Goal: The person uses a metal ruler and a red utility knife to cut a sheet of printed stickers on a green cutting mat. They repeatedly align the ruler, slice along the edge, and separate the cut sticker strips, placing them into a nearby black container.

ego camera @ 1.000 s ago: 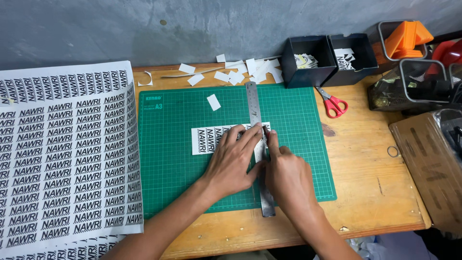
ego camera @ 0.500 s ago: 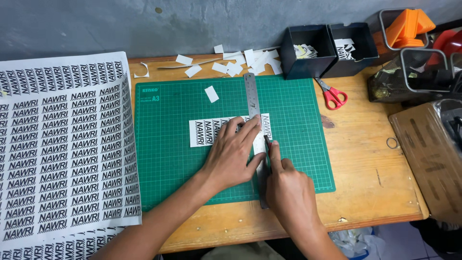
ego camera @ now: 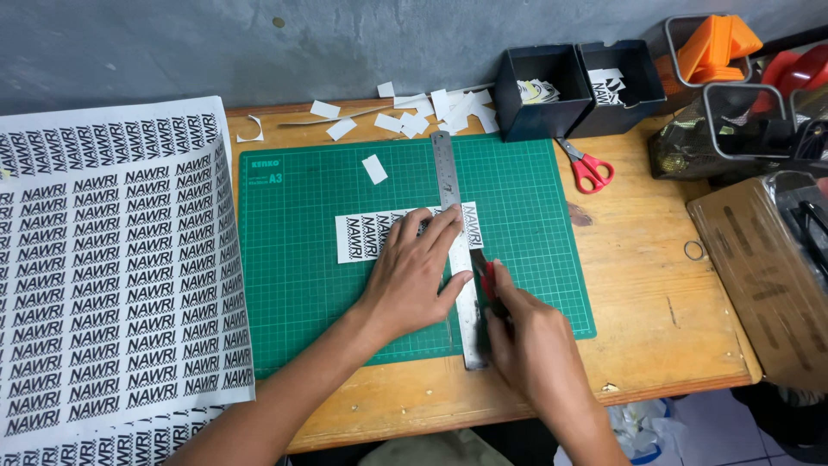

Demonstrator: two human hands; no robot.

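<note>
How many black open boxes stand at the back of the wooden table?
2. The left black box stands behind the cutting mat's far right corner; the right black box touches it, beyond the red-handled scissors. None seems hidden.

Wooden tabletop (ego camera: 655, 285): green cutting mat (ego camera: 293, 285), printed label sheets (ego camera: 112, 276), red scissors (ego camera: 588, 166), two black bins (ego camera: 578, 86), paper scraps (ego camera: 414, 116).

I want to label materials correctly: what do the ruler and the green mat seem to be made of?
Ruler: probably steel, with a grey brushed sheen and engraved marks. Green mat: probably matte rubber or vinyl, flat, with a printed grid.
</note>
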